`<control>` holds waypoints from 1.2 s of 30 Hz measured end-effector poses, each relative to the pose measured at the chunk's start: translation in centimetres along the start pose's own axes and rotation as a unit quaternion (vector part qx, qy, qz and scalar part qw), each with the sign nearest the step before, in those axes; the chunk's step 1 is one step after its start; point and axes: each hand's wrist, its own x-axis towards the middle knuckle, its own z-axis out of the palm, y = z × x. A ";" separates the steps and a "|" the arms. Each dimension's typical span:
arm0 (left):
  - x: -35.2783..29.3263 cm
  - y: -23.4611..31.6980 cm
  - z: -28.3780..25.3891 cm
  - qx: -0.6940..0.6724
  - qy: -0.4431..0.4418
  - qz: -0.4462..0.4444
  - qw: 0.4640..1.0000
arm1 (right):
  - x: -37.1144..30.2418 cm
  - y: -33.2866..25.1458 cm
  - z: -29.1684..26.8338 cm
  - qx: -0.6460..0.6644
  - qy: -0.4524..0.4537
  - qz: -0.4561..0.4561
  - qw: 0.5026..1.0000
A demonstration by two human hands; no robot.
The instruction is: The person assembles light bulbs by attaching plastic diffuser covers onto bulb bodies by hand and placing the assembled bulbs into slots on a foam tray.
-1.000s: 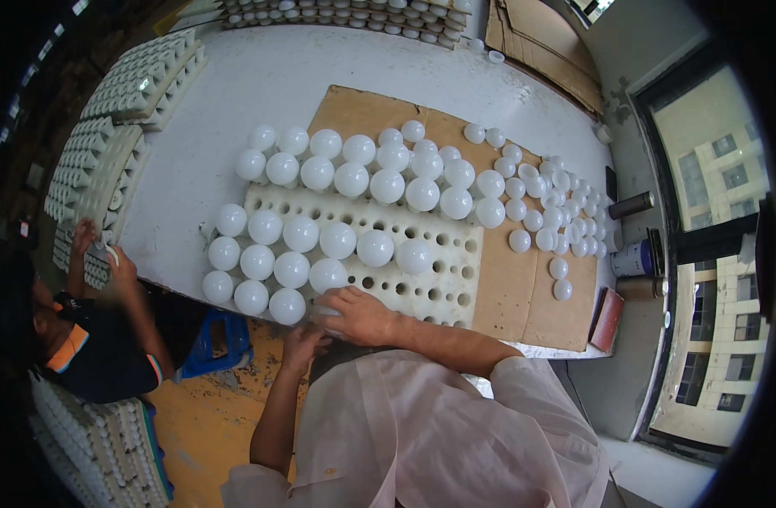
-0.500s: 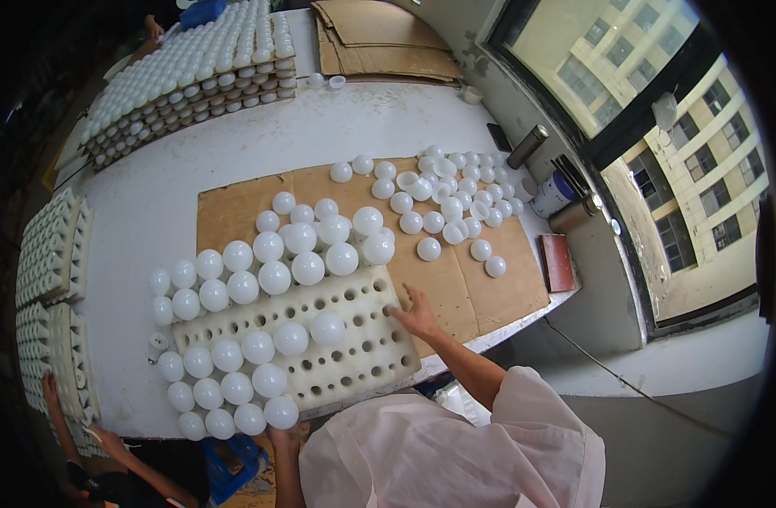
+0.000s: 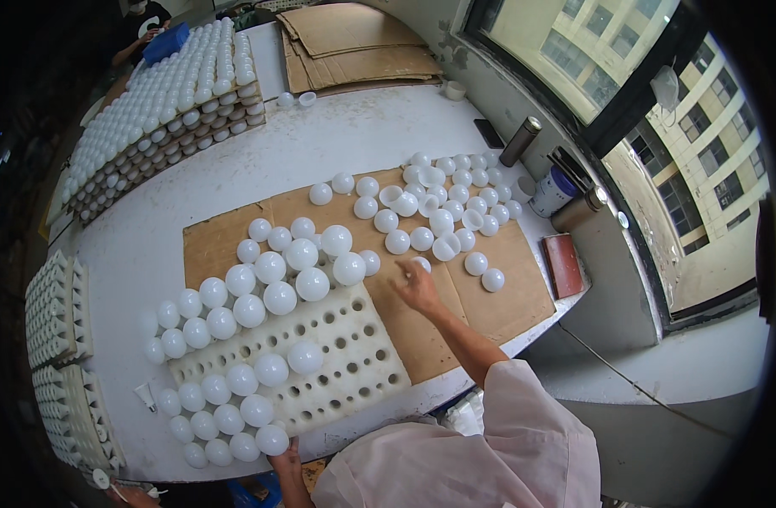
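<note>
1. The two hands are well apart. The right hand (image 3: 416, 286) is at a small white dome (image 3: 421, 264) on the cardboard sheet (image 3: 502, 313); its fingers partly cover the dome, so I cannot tell whether they grip it.
2. The left hand (image 3: 286, 461) is at the table's near edge, just beside the nearest round white bulb (image 3: 272, 439); I cannot tell what its fingers hold.
3. Between the hands lies a white holed board (image 3: 341, 345), with rows of bulbs on its left part.
4. Beyond the right hand, more domes (image 3: 443, 222) are scattered over the cardboard on a pale, scuffed table (image 3: 346, 127).
5. To the right hand's right are a dark red box (image 3: 562, 266), a flask (image 3: 521, 140) and a window (image 3: 566, 46).
6. Far beyond both hands stand stacked bulb trays (image 3: 163, 110) and a cardboard pile (image 3: 354, 42).
7. Left of the left hand, pale trays (image 3: 56, 309) fade into the dark rim.
8. Another person's hand (image 3: 135, 496), farther left, is cut off by the lower edge; a co-worker (image 3: 138, 32) beyond the stacked bulb trays is partly hidden.
</note>
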 end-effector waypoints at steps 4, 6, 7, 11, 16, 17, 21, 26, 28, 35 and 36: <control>-2.3 1.0 -0.6 0.055 -0.046 -0.048 0.996 | 13.2 2.7 0.6 -0.116 0.085 -0.029 0.989; -4.4 1.6 -0.8 0.053 -0.040 -0.054 0.996 | 17.6 6.0 1.1 -0.170 0.038 -0.006 0.985; -4.9 1.9 -1.7 0.128 -0.048 -0.075 0.988 | 19.1 6.6 1.3 -0.185 0.003 0.011 0.983; -6.9 6.2 -4.6 0.229 0.094 -0.012 0.969 | 21.9 8.1 0.9 -0.253 -0.157 0.125 0.946; -4.7 16.8 -5.4 0.238 0.237 0.264 0.904 | 19.8 6.9 2.2 -0.213 -0.171 0.005 0.962; -4.1 19.5 -5.0 0.277 0.258 0.283 0.881 | 18.7 5.8 2.9 -0.163 -0.146 -0.031 0.975; 5.2 27.1 -7.9 0.374 0.331 0.319 0.805 | 15.2 4.9 2.9 -0.120 -0.080 -0.038 0.989; 13.7 32.2 -12.0 0.451 0.442 0.184 0.754 | 9.7 1.3 2.7 -0.110 -0.084 0.043 0.989; 17.1 32.6 -11.3 0.450 0.449 0.107 0.765 | 7.3 1.9 2.1 -0.148 -0.023 0.037 0.988; 22.6 34.2 -11.7 0.410 0.546 0.145 0.716 | 2.0 -3.1 1.0 -0.261 -0.076 -0.071 0.960; 23.3 34.2 -13.2 0.397 0.541 0.164 0.723 | 1.7 -2.9 1.4 -0.237 -0.043 -0.076 0.968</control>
